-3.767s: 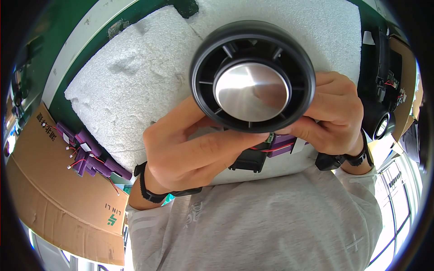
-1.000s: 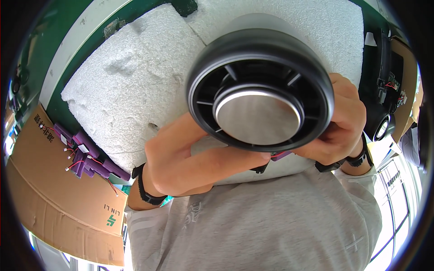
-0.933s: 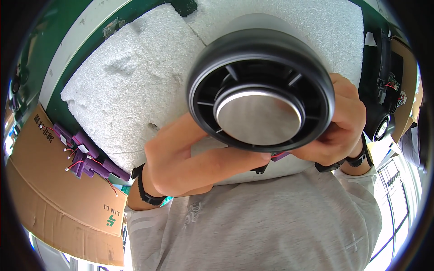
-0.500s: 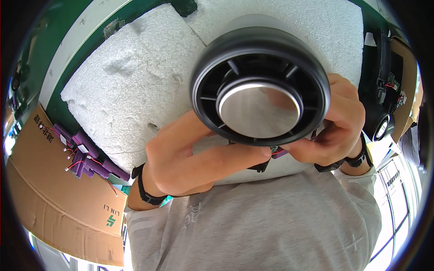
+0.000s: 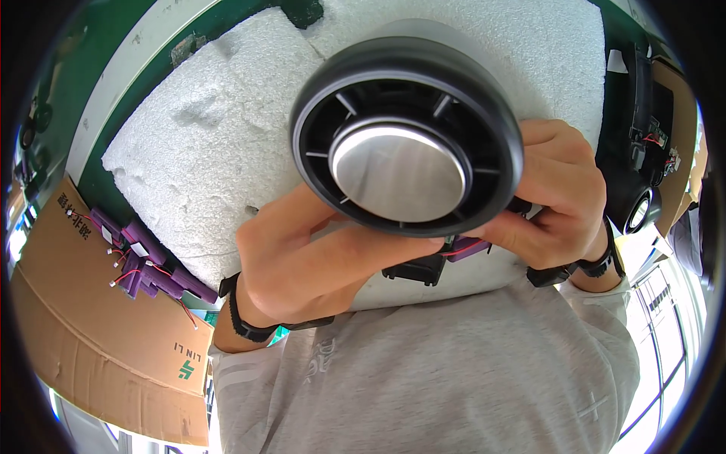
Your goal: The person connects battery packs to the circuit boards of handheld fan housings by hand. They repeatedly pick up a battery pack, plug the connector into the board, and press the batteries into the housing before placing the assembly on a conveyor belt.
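Note:
A black round fan-like device [image 5: 495, 83] faces up toward me, with spokes around a shiny silver disc [image 5: 401, 175] in its middle. My left hand [image 5: 299, 257] grips it from the left side, closed, with its fingertips hidden beneath the rim. On the other side my right hand [image 5: 560, 200] is closed on its lower body, thumb and fingers bent. Below the rim, between the hands, a purple battery pack [image 5: 469, 248] with a red wire shows beside a black plastic part [image 5: 414, 268]. The device's rim covers much of both.
White foam sheets [image 5: 227, 113] lie on the green table [image 5: 113, 163]. Several purple battery packs [image 5: 147, 253] with wires rest at left, by a cardboard box [image 5: 98, 318]. At right are another black round device [image 5: 637, 212], an opened black housing [image 5: 643, 113] and a second cardboard box [image 5: 675, 129].
The device has shifted left and slightly up, tilting a little. More of the black part and purple battery pack shows beneath it. Both hands have moved slightly left with it.

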Motion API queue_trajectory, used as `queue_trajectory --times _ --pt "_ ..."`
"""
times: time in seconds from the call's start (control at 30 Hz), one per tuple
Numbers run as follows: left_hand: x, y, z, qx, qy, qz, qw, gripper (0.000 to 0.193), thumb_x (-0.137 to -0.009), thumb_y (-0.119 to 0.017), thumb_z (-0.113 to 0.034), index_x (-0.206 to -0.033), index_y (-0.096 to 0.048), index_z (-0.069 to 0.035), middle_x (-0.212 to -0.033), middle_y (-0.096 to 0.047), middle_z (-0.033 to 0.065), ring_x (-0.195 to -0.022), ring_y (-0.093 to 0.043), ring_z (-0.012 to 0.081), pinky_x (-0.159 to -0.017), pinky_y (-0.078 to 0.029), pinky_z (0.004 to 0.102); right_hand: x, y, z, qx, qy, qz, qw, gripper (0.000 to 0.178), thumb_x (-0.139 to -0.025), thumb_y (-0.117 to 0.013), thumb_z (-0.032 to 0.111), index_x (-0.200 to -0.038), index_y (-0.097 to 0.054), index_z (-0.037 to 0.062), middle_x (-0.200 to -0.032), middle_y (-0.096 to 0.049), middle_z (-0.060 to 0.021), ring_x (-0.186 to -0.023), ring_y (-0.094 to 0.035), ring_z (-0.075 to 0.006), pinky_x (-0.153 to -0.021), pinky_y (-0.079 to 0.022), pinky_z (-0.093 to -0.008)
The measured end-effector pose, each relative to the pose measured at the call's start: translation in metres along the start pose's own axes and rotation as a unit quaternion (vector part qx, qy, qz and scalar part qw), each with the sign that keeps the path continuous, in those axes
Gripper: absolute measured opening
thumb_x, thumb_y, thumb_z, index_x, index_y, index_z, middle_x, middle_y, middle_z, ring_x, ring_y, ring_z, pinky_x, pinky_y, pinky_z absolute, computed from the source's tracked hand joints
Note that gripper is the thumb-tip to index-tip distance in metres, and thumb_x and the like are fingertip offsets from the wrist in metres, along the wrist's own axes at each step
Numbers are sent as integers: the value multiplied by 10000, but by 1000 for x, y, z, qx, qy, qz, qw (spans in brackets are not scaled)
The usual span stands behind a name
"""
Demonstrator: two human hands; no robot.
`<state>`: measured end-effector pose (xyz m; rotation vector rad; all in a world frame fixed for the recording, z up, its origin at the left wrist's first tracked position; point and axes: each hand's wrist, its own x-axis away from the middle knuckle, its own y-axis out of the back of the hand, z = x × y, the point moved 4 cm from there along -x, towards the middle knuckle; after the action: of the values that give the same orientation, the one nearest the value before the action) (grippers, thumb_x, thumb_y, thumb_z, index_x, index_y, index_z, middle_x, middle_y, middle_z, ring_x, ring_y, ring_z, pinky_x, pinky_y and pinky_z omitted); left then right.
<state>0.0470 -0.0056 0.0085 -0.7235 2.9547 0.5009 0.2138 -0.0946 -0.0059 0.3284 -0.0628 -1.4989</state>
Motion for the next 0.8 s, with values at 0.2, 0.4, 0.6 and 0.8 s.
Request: queue_trajectory --times 0.2,0.4,0.6,0.8 --pt "1 0 -2 -5 -5 -4 1000 250 -639 -794 89 -842 -740 -47 -899 -693 219 -842 -690 281 -785 -529 336 2 -1 0 19 -1 0 1000 238 -760 -786 150 -859 -688 -43 -733 -672 -120 -571 -622 -222 -532 -475 -284" --pt "0 2 -1 -4 3 4 1000 249 -634 -791 96 -831 -744 -49 -881 -700 202 -837 -691 275 -778 -531 332 1 0 0 16 -9 17 1000 230 -771 -776 147 -855 -685 -47 -727 -669 -123 -566 -615 -220 -527 -475 -291" --pt "-2 -2 2 29 -8 -30 999 257 -620 -793 96 -823 -748 -56 -841 -706 168 -799 -687 250 -756 -527 315 1 0 0 -3 2 15 1000 211 -755 -779 122 -821 -672 -47 -710 -660 -128 -563 -607 -232 -517 -470 -298" --pt "-4 -2 0 26 -18 -8 999 251 -616 -803 84 -820 -748 -50 -846 -706 169 -768 -686 240 -714 -521 298 2 0 -1 -22 10 -3 1000 221 -743 -786 120 -817 -669 -51 -702 -655 -131 -562 -604 -239 -503 -462 -300"
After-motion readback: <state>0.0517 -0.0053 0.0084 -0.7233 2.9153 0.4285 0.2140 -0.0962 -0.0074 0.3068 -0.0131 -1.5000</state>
